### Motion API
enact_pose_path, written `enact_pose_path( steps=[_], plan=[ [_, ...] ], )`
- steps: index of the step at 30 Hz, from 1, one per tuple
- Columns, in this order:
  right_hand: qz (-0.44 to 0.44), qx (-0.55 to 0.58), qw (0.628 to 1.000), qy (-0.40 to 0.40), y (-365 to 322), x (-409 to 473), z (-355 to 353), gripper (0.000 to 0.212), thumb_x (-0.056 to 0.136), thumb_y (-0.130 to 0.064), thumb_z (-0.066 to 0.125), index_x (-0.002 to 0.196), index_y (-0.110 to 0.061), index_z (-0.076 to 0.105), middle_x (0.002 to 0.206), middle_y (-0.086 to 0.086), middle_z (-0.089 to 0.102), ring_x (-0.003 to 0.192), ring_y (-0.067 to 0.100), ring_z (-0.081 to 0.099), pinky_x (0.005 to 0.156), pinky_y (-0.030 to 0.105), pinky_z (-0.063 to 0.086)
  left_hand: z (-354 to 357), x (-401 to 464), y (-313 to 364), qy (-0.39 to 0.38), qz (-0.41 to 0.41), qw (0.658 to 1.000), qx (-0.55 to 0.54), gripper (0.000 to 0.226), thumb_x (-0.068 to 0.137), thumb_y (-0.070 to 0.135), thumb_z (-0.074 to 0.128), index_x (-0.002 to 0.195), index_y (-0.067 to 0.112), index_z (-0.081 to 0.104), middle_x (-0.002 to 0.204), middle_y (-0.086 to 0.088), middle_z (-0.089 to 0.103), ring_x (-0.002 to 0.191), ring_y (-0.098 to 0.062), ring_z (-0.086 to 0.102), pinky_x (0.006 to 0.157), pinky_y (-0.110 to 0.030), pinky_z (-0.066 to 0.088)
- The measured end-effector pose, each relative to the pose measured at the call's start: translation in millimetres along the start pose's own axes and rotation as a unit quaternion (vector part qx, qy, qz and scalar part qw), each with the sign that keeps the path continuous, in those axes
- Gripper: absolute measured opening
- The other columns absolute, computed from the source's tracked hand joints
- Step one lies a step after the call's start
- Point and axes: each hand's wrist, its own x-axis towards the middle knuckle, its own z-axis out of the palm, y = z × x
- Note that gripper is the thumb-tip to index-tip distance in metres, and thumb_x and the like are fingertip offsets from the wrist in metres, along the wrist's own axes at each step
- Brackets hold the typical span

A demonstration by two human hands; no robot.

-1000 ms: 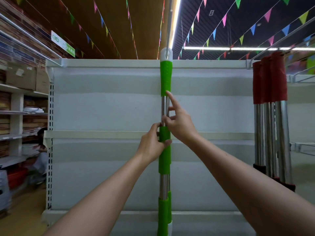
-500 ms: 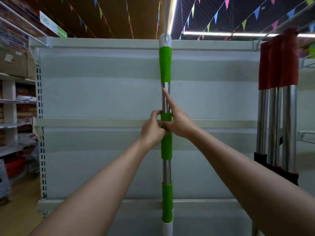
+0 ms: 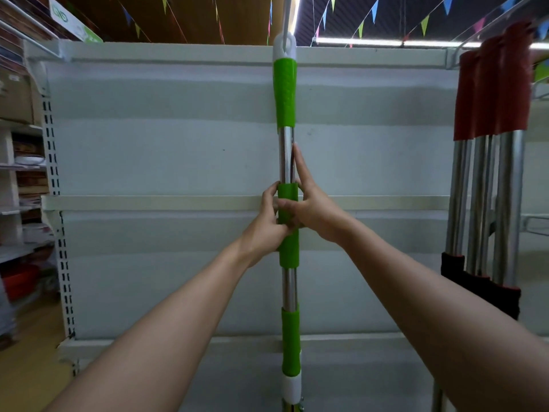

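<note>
Pole [image 3: 288, 289] with green sleeves hangs upright before white shelving [image 3: 166, 162]; left hand [image 3: 264, 230] and right hand [image 3: 315, 215] both curl round its middle sleeve [image 3: 287, 191], right forefinger [image 3: 298, 162] stretched up along the bare metal; red-handled poles [image 3: 490, 173] well right

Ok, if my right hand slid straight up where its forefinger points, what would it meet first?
Likely the long green rubber grip atop the shiny steel pole; the forefinger of the right hand lies along that pole.

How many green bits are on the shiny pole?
3: the top grip, the middle sleeve that the left hand and right hand hold, the low sleeve. More may hide below.
</note>
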Motion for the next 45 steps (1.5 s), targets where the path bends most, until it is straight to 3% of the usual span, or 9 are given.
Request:
enact_pose_path(
  steps=[6,13,21,25,30,35,40,43,45],
  plan=[
    [-0.021,-0.057,0.998,0.034,2.7,-4.2,3.7,0.092,0.090,0.006,0.051,0.149,-0.042,-0.002,0.158,-0.009,0.005,0.124,0.020,0.043,0.096,0.046,0.049,8.7,-11.3,-18.5,-0.006,0.025,1.000,0.002,0.074,0.095,0.018,0.051,0.144,0.043,0.000,0.133,0.016,0.035,0.125,-0.023,0.049,0.097,-0.051,0.046],
    [0.112,0.031,0.993,0.022,50.5,-47.4,29.3,0.082,0.093,-0.018,0.057,0.150,-0.033,0.001,0.149,0.008,0.037,0.129,0.025,0.045,0.105,0.046,0.041,21.2,-24.6,-45.9,-0.052,-0.014,0.998,0.034,0.088,0.088,-0.009,0.051,0.147,0.019,-0.007,0.126,0.006,0.038,0.116,-0.007,0.045,0.085,-0.012,0.046],
    [0.224,0.029,0.974,-0.026,85.6,-76.7,47.4,0.060,0.093,-0.039,0.053,0.145,-0.030,0.023,0.122,0.005,0.056,0.075,-0.003,0.051,0.041,0.003,0.037,24.4,-49.9,-78.7,-0.148,-0.141,0.978,0.051,0.056,0.088,-0.012,0.043,0.133,0.018,0.029,0.110,-0.014,0.049,0.097,-0.020,0.047,0.079,-0.035,0.043],
    [0.282,0.075,0.954,-0.065,111.2,-108.6,58.1,0.054,0.093,-0.045,0.050,0.141,-0.034,0.027,0.141,0.000,0.045,0.104,0.007,0.055,0.074,0.018,0.046,30.2,-70.2,-95.8,-0.154,-0.173,0.972,0.045,0.068,0.087,-0.013,0.040,0.146,0.015,0.019,0.122,-0.017,0.051,0.103,-0.023,0.054,0.080,-0.038,0.047],
    [0.321,0.140,0.934,-0.069,138.6,-130.9,63.7,0.074,0.090,-0.043,0.052,0.148,-0.044,0.004,0.157,-0.007,0.018,0.139,0.022,0.028,0.106,0.055,0.027,33.0,-76.0,-106.1,-0.135,-0.146,0.979,0.036,0.093,0.086,-0.013,0.048,0.148,0.020,-0.012,0.146,-0.014,0.034,0.128,-0.031,0.045,0.102,-0.043,0.043],
    [0.285,0.156,0.944,-0.062,150.7,-144.8,69.5,0.091,0.086,-0.019,0.065,0.150,-0.037,0.003,0.157,-0.008,0.018,0.140,0.017,0.027,0.096,0.033,0.041,34.2,-81.2,-110.2,-0.118,-0.118,0.986,0.020,0.091,0.087,-0.012,0.050,0.148,0.019,-0.010,0.139,0.004,0.030,0.120,-0.009,0.040,0.088,-0.017,0.046],
    [0.254,0.150,0.955,-0.010,158.6,-145.7,75.4,0.098,0.078,0.006,0.069,0.151,-0.025,0.013,0.141,-0.007,0.040,0.122,0.007,0.044,0.101,0.034,0.045,35.6,-88.7,-114.6,-0.085,-0.110,0.990,0.009,0.086,0.089,-0.003,0.054,0.150,0.029,0.002,0.151,0.007,0.027,0.125,-0.027,0.048,0.092,-0.053,0.050],
    [0.254,0.150,0.955,-0.003,161.2,-144.5,73.8,0.096,0.076,0.008,0.069,0.150,-0.026,0.018,0.139,-0.005,0.044,0.121,0.009,0.047,0.098,0.032,0.047,37.1,-87.5,-112.7,-0.086,-0.109,0.990,0.031,0.086,0.090,0.001,0.055,0.148,0.035,0.003,0.139,0.011,0.038,0.093,-0.022,0.063,0.076,-0.044,0.057],
    [0.255,0.153,0.955,-0.007,162.3,-144.3,73.1,0.093,0.077,0.009,0.067,0.150,-0.026,0.021,0.142,-0.001,0.044,0.122,0.011,0.047,0.095,0.029,0.049,39.1,-85.8,-110.9,-0.081,-0.113,0.989,0.051,0.087,0.090,0.003,0.056,0.149,0.034,0.000,0.144,0.006,0.039,0.101,-0.032,0.063,0.081,-0.045,0.055]
  ],
)
